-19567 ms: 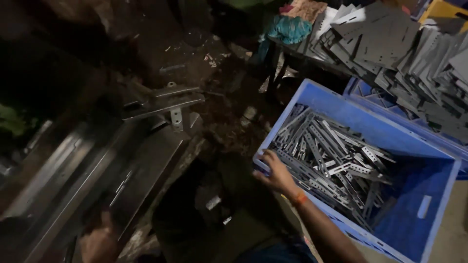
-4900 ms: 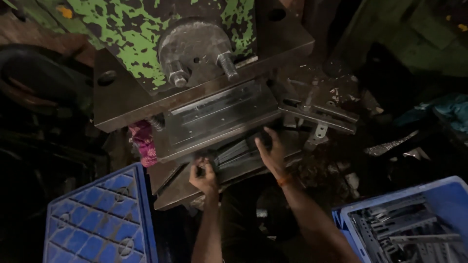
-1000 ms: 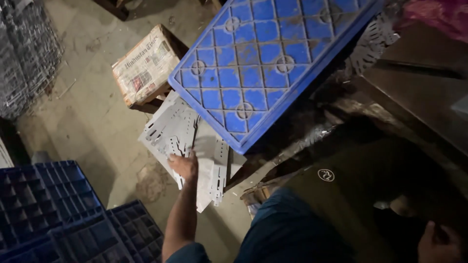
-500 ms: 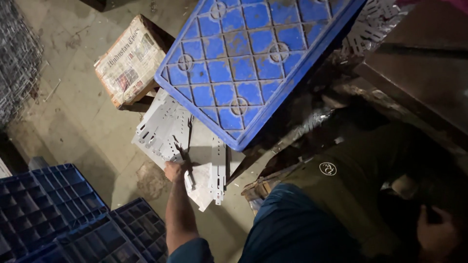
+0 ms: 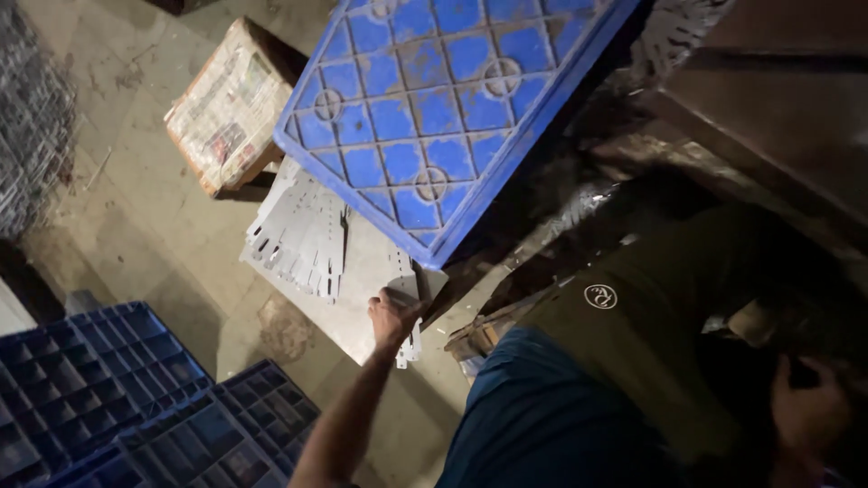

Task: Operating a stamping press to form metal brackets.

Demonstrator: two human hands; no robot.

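Observation:
My left hand (image 5: 392,316) reaches down to the floor and closes on a small stack of flat grey metal strips (image 5: 408,347) lying just below the corner of an upturned blue plastic crate (image 5: 434,117). To the left of the hand a fan of perforated metal plates (image 5: 303,235) lies on a flat grey sheet (image 5: 366,294). My right hand (image 5: 809,411) sits in deep shadow at the lower right, by my olive shirt; its fingers look curled, and whether it holds anything is hidden.
A block wrapped in printed paper (image 5: 231,104) stands on the concrete floor behind the plates. Stacked blue crates (image 5: 117,398) fill the lower left. Wire mesh (image 5: 27,117) lines the left edge. A dark machine body (image 5: 768,108) overhangs the upper right.
My left hand has moved right, off the fanned plates, to the strips under the crate's corner and has closed on them. The view has shifted slightly.

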